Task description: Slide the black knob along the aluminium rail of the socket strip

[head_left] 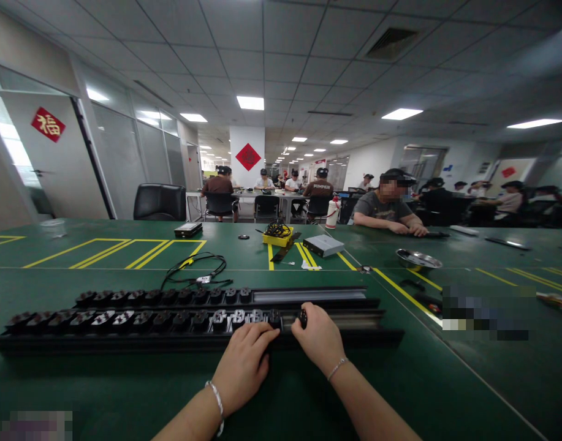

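A long black rail (340, 338) lies across the green table in front of me, with a row of black socket modules (163, 321) along most of its channel. My right hand (320, 335) pinches a small round-faced black socket module (303, 316) over the bare right part of this channel. Close to the last module (274, 318) in the row, my left hand (244, 361) rests on the rail's front edge, fingers stretched out and thumb low. Parallel behind it runs a second rail (308, 295), also partly filled with modules.
Behind the rails lie a coiled black cable (195, 269), a yellow bin (277, 237) of cables and a grey box (324, 245). A metal bowl (418, 260) stands at right. Across the table a person (386, 211) sits working; yellow tape lines (407, 295) mark the tabletop.
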A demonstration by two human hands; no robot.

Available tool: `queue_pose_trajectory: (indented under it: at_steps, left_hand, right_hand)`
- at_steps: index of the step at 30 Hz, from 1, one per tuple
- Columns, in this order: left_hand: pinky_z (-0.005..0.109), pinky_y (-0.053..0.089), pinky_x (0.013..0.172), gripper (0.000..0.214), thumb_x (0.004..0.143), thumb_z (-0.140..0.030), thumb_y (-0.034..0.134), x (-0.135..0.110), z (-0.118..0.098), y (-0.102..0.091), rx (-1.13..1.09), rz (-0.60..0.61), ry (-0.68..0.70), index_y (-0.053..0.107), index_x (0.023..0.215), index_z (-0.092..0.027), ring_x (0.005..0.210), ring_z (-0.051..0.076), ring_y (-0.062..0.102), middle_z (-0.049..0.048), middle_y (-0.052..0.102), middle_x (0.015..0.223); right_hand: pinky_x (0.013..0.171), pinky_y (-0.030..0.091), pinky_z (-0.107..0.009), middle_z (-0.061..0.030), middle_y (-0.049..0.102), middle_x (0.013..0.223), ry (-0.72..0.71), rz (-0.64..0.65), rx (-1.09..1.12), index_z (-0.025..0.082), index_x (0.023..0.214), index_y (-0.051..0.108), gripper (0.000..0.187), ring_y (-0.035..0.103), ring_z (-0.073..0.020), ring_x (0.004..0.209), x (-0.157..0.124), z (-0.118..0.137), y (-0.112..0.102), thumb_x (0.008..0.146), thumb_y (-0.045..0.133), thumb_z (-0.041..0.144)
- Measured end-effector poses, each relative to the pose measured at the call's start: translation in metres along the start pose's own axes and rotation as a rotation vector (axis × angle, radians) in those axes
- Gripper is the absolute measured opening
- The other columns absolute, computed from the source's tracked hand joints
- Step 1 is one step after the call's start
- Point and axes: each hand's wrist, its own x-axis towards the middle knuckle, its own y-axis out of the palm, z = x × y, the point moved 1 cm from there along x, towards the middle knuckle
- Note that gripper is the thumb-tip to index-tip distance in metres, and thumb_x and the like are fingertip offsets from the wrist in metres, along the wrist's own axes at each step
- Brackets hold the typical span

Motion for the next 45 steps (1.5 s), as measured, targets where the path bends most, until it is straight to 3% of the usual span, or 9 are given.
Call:
queue_pose_trajectory:
  at_steps: [10,18,45]
  left_hand:
    - [0.039,0.038,0.093,0.055,0.068,-0.003,0.045,0.0003,-0.0002,0.0,0.011,-0.01,0.004,0.046,0.117,-0.028,0.106,0.018,0.046,0.0014,0.052,0.114]
    - [0.041,0.038,0.093,0.055,0.068,-0.003,0.044,0.0007,-0.0009,0.0006,-0.007,0.003,-0.002,0.046,0.117,-0.027,0.106,0.02,0.046,0.0026,0.051,0.115]
    - [0.039,0.038,0.093,0.054,0.069,-0.003,0.044,0.0011,-0.0009,0.0017,0.002,-0.001,0.002,0.046,0.117,-0.027,0.105,0.018,0.045,0.0016,0.051,0.114]
  right_hand:
    - [0.08,0.032,-0.027,-0.0037,0.06,0.079,-0.061,-0.05,-0.048,0.018,0.085,0.057,0.017,0.052,-0.0167,0.08,-0.0008,-0.0025,-0.0017,0.073,0.047,0.025]
    - [0.086,0.031,-0.028,-0.0061,0.062,0.091,-0.061,-0.024,-0.034,0.017,0.09,0.058,0.024,0.054,-0.0174,0.088,-0.0019,-0.0049,-0.0033,0.077,0.047,0.033]
    - [0.077,0.035,-0.024,-0.0057,0.06,0.089,-0.006,-0.01,-0.03,0.018,0.093,0.057,0.023,0.054,-0.0168,0.088,0.0,-0.0047,-0.0029,0.076,0.046,0.029]
